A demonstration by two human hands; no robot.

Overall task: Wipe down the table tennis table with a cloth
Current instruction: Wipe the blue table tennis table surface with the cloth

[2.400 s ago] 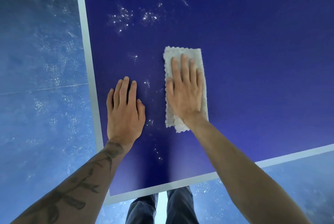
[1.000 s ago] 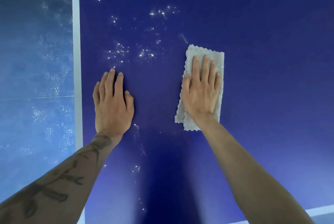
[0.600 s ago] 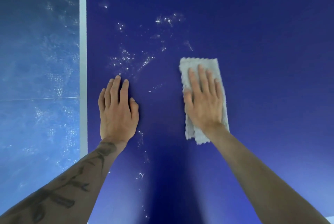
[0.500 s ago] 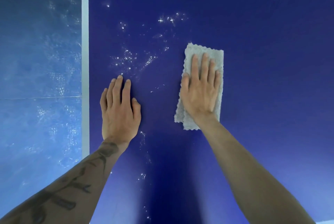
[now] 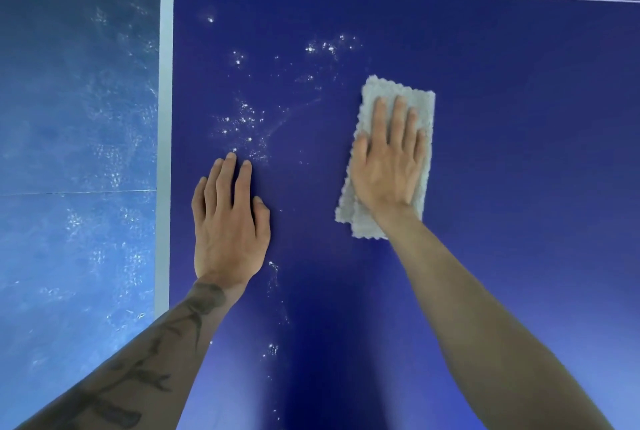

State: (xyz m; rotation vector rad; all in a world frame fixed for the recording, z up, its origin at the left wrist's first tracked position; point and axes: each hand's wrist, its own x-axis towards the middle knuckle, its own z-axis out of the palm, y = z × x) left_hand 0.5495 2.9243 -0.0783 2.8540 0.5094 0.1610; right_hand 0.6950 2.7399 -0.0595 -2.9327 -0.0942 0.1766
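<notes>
Wiping stroke: right hand (image 5: pixel 386 173), fingers spread flat, presses folded cloth (image 5: pixel 398 97) on table (image 5: pixel 519 187), right of white specks (image 5: pixel 242 121). Left hand (image 5: pixel 230 218) flat, braced w/ nothing held. Cloth prob. soft, light; best controlled by palm pressure at centre.
</notes>
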